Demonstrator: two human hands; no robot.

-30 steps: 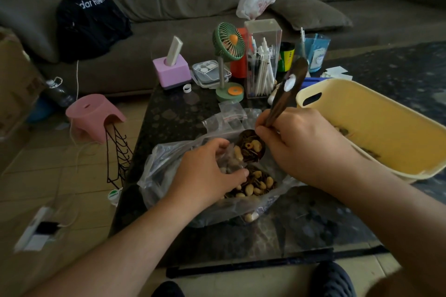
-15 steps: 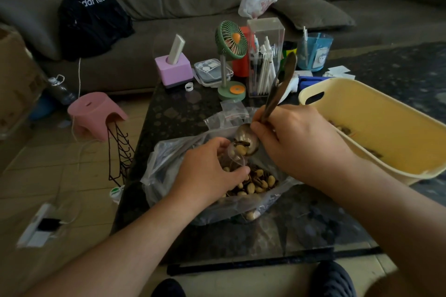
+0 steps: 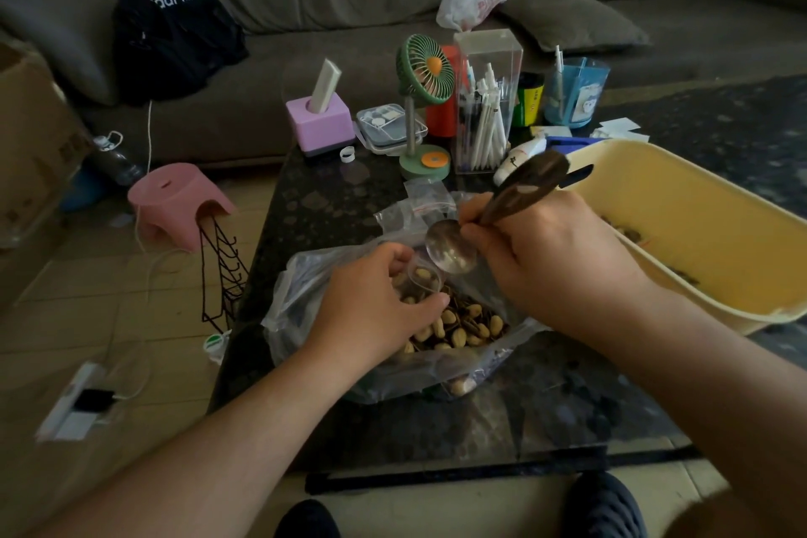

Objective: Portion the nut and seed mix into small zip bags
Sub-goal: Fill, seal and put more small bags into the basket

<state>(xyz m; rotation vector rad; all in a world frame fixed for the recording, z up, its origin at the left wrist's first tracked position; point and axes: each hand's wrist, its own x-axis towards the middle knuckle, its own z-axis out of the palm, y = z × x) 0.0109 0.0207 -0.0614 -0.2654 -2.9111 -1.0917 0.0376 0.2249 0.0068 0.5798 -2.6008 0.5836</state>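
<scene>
I see my left hand (image 3: 375, 297) curled round a small zip bag (image 3: 421, 277), holding its mouth open over the big clear bag of nut mix (image 3: 458, 330) on the dark table (image 3: 332, 205); my right hand (image 3: 546, 258) pinches a metal spoon (image 3: 452, 247), bowl tipped at the small bag's mouth; a yellow tub (image 3: 681, 232) sits right of the big bag.

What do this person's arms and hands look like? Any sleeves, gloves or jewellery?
Both arms are bare from the bottom edge of the picture up to the wrists, with no sleeves in view. The left hand and the right hand wear no gloves, and no rings, watch or bracelets show on the sides that face the camera. The nails look short and plain.
</scene>
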